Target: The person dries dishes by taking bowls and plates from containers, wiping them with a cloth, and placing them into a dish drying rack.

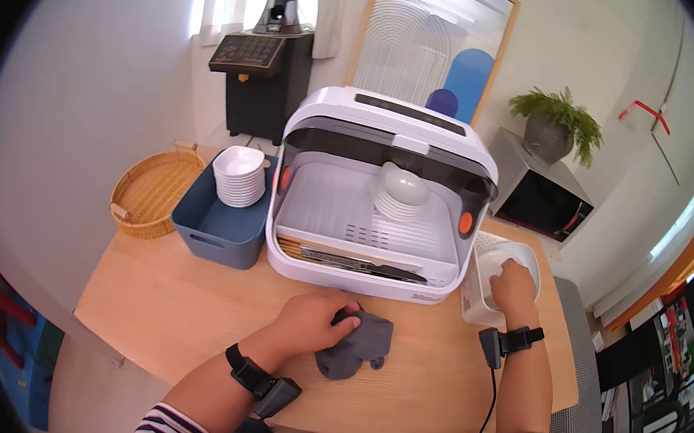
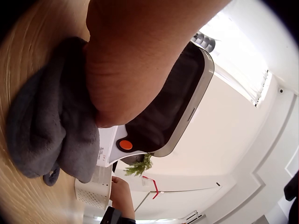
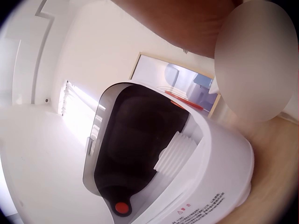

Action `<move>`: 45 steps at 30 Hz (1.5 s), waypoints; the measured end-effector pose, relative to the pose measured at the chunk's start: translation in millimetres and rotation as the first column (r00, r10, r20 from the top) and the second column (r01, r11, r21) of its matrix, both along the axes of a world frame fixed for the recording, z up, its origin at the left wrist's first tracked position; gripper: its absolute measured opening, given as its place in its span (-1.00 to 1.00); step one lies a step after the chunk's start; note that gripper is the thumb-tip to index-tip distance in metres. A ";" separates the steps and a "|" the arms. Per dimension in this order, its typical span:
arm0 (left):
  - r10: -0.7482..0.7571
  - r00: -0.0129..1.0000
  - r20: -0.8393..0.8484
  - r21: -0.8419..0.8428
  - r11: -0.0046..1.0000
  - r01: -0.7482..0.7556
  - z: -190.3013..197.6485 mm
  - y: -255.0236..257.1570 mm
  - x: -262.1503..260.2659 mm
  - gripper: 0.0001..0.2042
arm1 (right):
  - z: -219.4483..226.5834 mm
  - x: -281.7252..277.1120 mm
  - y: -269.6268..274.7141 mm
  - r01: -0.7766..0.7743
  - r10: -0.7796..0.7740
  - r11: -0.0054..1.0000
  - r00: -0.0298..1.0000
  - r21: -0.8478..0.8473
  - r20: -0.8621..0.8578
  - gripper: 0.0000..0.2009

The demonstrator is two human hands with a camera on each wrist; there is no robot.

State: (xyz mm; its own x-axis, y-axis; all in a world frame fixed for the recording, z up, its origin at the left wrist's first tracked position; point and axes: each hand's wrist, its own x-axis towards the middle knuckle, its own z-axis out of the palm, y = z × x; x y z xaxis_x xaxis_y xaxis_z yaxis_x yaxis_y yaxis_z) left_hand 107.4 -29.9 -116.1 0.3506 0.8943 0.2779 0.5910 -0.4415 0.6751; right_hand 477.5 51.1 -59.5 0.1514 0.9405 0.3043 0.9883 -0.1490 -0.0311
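On the near part of the table my left hand [image 1: 312, 322] grips a dark grey cloth [image 1: 357, 349], the thumb lying over its upper edge. The cloth is bunched, and a small loop sticks out of it in the left wrist view. Over at the right, my right hand [image 1: 515, 291] reaches into a white perforated basket [image 1: 484, 311] with its fingers curled at a white bowl [image 1: 488, 270]. A blurred pale oval hides much of that hand's grasp in the right wrist view. Between the hands stands a white dish cabinet [image 1: 357, 280], its dark lid raised.
Inside the cabinet, stacked white bowls [image 1: 404, 190] sit behind a front tray of chopsticks and a knife [image 1: 396, 272]. Left of it are a blue bin [image 1: 227, 248] holding a stack of white dishes [image 1: 240, 177] and a wicker basket [image 1: 153, 189]. A microwave [image 1: 545, 198] stands behind right.
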 end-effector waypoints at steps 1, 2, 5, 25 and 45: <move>-0.026 1.000 -0.001 0.027 0.999 0.026 -1.5 0.6 -0.4 -0.72 | -1.0 2.2 1.6 0.000 0.000 1.000 1.000 0.006 -0.022 -0.73; -0.022 1.000 0.009 0.030 0.999 0.022 -1.0 0.3 -0.1 -0.73 | -1.8 2.2 2.9 0.004 -0.003 1.000 0.999 0.011 -0.047 -0.73; 0.013 0.999 0.029 0.015 1.000 -0.014 -3.9 -0.2 0.4 -0.74 | 1.2 -2.7 2.8 0.024 -0.021 0.999 0.996 0.030 -0.084 -0.73; 0.039 0.995 0.087 0.045 0.998 -0.043 -6.1 -0.2 1.5 -0.77 | -9.7 7.4 8.9 0.006 0.002 0.997 0.994 0.070 -0.106 -0.75; 0.045 0.756 0.653 -0.310 0.927 0.213 -1.1 2.0 -1.4 -0.59 | 61.6 -73.4 -74.3 -0.199 0.430 0.869 0.757 0.453 -0.492 -0.85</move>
State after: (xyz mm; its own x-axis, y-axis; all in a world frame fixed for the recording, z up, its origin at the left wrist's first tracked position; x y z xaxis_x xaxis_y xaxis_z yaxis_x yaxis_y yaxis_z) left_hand 106.0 -27.9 -117.2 0.2835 0.9482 0.1436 -0.0647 -0.1305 0.9893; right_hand 404.1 -23.2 2.1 0.1168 0.8077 0.5779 0.7589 0.3028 -0.5766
